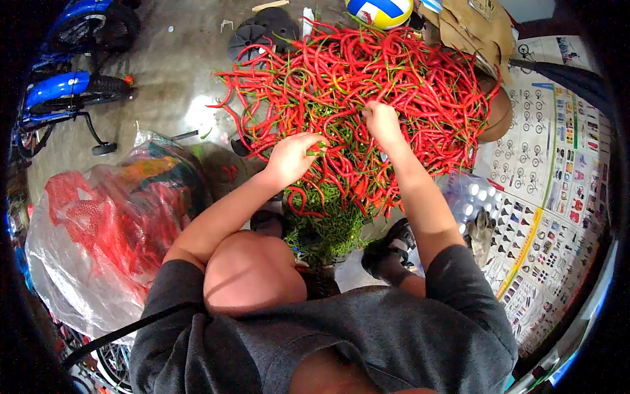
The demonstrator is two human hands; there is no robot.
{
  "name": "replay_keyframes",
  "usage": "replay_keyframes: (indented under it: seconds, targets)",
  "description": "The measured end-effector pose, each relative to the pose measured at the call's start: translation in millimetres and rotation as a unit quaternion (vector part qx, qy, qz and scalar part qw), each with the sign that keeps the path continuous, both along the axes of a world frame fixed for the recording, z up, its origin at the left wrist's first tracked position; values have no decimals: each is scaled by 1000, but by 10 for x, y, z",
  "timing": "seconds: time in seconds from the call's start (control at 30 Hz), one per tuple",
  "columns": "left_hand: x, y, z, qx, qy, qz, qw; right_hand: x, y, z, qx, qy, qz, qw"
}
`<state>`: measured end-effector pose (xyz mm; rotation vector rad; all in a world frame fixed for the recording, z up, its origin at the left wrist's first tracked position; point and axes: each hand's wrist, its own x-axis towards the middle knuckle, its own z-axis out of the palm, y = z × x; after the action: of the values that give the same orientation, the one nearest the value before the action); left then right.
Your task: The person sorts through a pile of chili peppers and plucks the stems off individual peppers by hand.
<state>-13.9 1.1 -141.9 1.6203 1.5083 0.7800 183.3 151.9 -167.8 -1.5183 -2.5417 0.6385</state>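
A wide heap of long red chili peppers (420,85) with green stems spreads in front of me. My left hand (292,159) is closed at the heap's near left side, with green chili stems (317,150) between thumb and fingertips. Over the middle of the heap, my right hand (382,123) is pinched, its fingertips down at the peppers. Whatever lies between those fingers is too small to make out. Below the hands, a pile of loose green stems (331,223) reaches down between my feet.
Left of me lies a clear plastic bag (72,256) with red netting inside. Blue bikes (65,88) stand at the far left. Behind the heap are a ball (380,12) and a cardboard box (476,29). Bottles (469,197) and a printed poster sheet (531,138) are at right.
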Motion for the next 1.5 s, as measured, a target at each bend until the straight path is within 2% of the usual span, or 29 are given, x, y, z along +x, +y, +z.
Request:
replay_keyframes:
  seconds: [0.03,0.1,0.17,0.23,0.3,0.37,0.43,0.5,0.57,0.63,0.67,0.73,0.87,0.93,1.0,1.03,1.07,1.1,1.13,1.17,1.23,1.27,1.3,1.37,1.43,1.5]
  targets:
    - [-6,12,87,-11,18,6,1000,22,-101,64,0,-2,0,1000]
    - [-2,23,185,-20,37,13,999,45,-300,195,-1,154,-12,988]
    - [39,25,238,41,3,54,998,-16,-584,528,-100,193,-37,975]
    - [119,29,351,72,-4,58,996,-72,-850,770,-136,210,-3,968]
    - [133,20,360,104,-10,60,993,-140,-1046,1018,-259,255,-12,932]
    - [83,6,260,91,-77,-28,992,-140,-1142,1087,-284,270,-23,920]
    - [71,-36,236,86,-57,-28,994,-96,-1178,1008,-306,299,-57,902]
    - [59,-45,274,70,-46,-33,996,-58,-1186,1004,-344,292,-164,877]
    - [62,-50,280,59,-54,-34,996,-21,-1187,982,-344,292,-174,875]
    - [67,-56,288,48,-62,-35,996,7,-1212,1033,-241,188,-104,946]
    - [71,-64,293,39,-61,-32,997,8,-1223,1035,-241,188,-104,946]
    - [79,-69,280,29,-61,-30,997,-7,-1245,1042,-113,179,-46,976]
    - [92,-68,249,-4,-85,-1,996,-56,-1229,1133,-107,119,-46,986]
    - [86,-69,243,-8,-90,5,996,-66,-1208,1092,-32,88,11,996]
    - [75,-64,198,-64,-170,5,983,-66,-1163,1127,-52,121,45,990]
    - [68,-70,169,-64,-170,5,983,-64,-1137,1141,-72,154,79,982]
    - [59,-81,139,-136,-258,-4,956,-67,-1119,1142,-72,154,80,982]
    - [54,-92,115,-207,-343,-14,916,-68,-1104,1142,-130,228,105,959]
    - [54,-97,106,-207,-343,-13,916,-66,-1083,1140,-187,301,130,926]
    - [51,-96,99,-217,-346,-1,913,-55,-1053,1121,-187,300,131,926]
    - [44,-93,95,-237,-350,22,906,-15,-993,1059,-170,316,46,932]
    - [44,-81,103,-233,-334,22,913,7,-948,1057,-164,284,-15,945]
    - [55,-83,105,-233,-334,22,913,33,-908,1075,-102,231,-22,967]
    - [108,-91,156,-162,-258,-44,952,-63,-928,1117,-56,204,19,977]
    - [134,-78,179,-185,-247,-63,949,-119,-973,1122,-106,193,120,968]
    - [117,-58,162,-165,-175,-96,966,-94,-1027,996,-120,191,111,968]
